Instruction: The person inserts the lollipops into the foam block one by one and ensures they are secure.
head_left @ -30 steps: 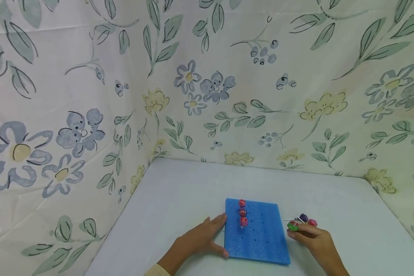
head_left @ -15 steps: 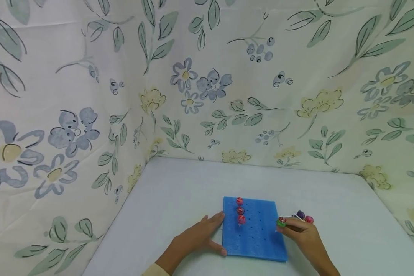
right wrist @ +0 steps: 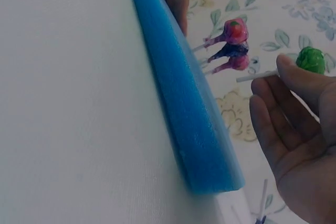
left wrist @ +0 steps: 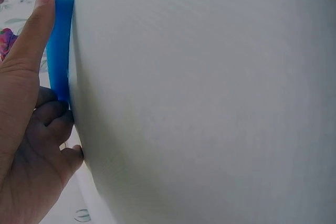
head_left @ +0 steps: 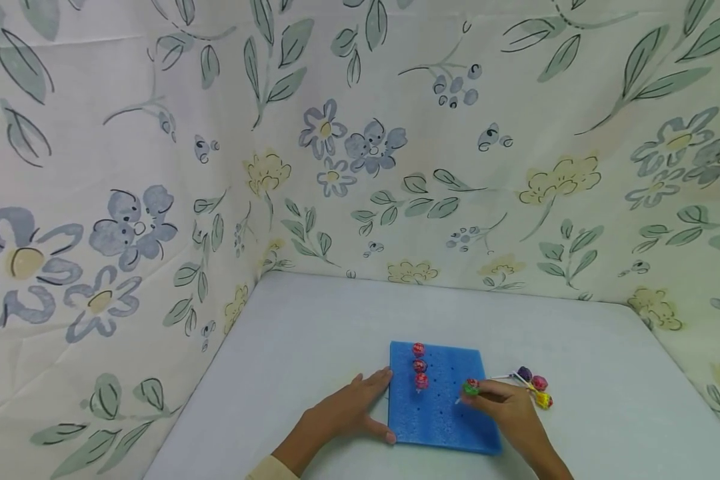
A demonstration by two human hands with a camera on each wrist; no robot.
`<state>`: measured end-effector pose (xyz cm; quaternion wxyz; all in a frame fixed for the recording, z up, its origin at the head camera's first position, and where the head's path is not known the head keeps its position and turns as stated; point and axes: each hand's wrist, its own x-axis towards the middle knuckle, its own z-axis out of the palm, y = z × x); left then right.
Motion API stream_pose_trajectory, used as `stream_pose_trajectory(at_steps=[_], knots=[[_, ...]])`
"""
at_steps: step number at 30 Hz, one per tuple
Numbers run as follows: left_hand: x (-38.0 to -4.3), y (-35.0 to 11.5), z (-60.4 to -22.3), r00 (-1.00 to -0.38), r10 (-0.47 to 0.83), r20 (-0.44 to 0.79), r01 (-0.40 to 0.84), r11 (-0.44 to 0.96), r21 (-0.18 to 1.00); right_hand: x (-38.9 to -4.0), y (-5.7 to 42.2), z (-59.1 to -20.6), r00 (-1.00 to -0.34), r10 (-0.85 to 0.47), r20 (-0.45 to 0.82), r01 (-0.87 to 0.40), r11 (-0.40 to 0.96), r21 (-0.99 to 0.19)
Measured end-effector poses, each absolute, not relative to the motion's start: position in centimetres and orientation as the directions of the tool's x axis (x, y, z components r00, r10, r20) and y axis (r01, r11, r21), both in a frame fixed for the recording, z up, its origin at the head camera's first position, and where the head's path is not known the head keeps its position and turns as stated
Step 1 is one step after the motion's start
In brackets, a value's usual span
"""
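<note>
Beyond the bench [head_left: 312,320] and down its left side hangs a pale floral cloth [head_left: 360,133], the broadest thing in sight. On the near part of that white bench lies a flat blue foam board [head_left: 407,427]. At its left edge rests the left hand [head_left: 345,407], released, fingers and thumb spread against the foam and gripping nothing; that light brace seems right, since it should keep the foam from sliding under a push. Over the right part of the board, the right hand [head_left: 507,403] grasps a green lollipop [head_left: 471,387] by its stick. Toward the left, three red and pink lollipops [head_left: 419,366] stand in a file running near to far; right of the board, a purple lollipop [head_left: 525,373], a pink lollipop [head_left: 539,383] and a yellow lollipop [head_left: 543,400] lie loose together. The held stick [right wrist: 249,77] points down, its tip clear of the foam. To seat it well, I'd pinch close to the head, stand the stick square to the surface, line its tip up with one of the small holes [head_left: 441,413] and press straight, without twisting. Which hole it is meant for, I cannot tell.
</note>
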<state>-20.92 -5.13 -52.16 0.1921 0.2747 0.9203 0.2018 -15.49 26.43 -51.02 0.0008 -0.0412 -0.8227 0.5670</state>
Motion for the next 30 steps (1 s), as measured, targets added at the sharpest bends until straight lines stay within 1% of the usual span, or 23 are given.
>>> stream_pose_trajectory(at_steps=[4, 7, 11, 17, 26, 30], knots=[[-21.0, -5.1, -52.2, -0.774, 0.584, -0.244, 0.429, 0.767, 0.477, -15.6, 25.9, -50.9, -0.994, 0.074, -0.083, 0.105, 0.378, -0.920], [-21.1, -5.0, -52.3, -0.774, 0.584, -0.245, 0.430, 0.769, 0.472, -15.7, 25.4, -50.9, -0.993, 0.055, -0.104, 0.117, 0.367, -0.923], [-21.0, -5.0, -52.3, -0.778, 0.579, -0.246, 0.430, 0.775, 0.463, -15.9, 24.9, -51.1, -0.996, 0.011, -0.094, 0.091, 0.357, -0.930], [-21.0, -5.0, -52.2, -0.781, 0.574, -0.246, 0.432, 0.781, 0.451, -16.1, 24.0, -51.4, -0.998, -0.026, -0.062, 0.047, 0.393, -0.919], [-21.1, -5.1, -52.3, -0.776, 0.583, -0.240, 0.442, 0.775, 0.453, -16.4, 22.8, -52.2, -0.996, -0.068, -0.064, 0.035, 0.364, -0.931], [-21.0, -5.1, -52.2, -0.772, 0.592, -0.233, 0.453, 0.769, 0.451, -16.4, 22.3, -52.4, -0.995, -0.080, -0.059, 0.025, 0.374, -0.927]])
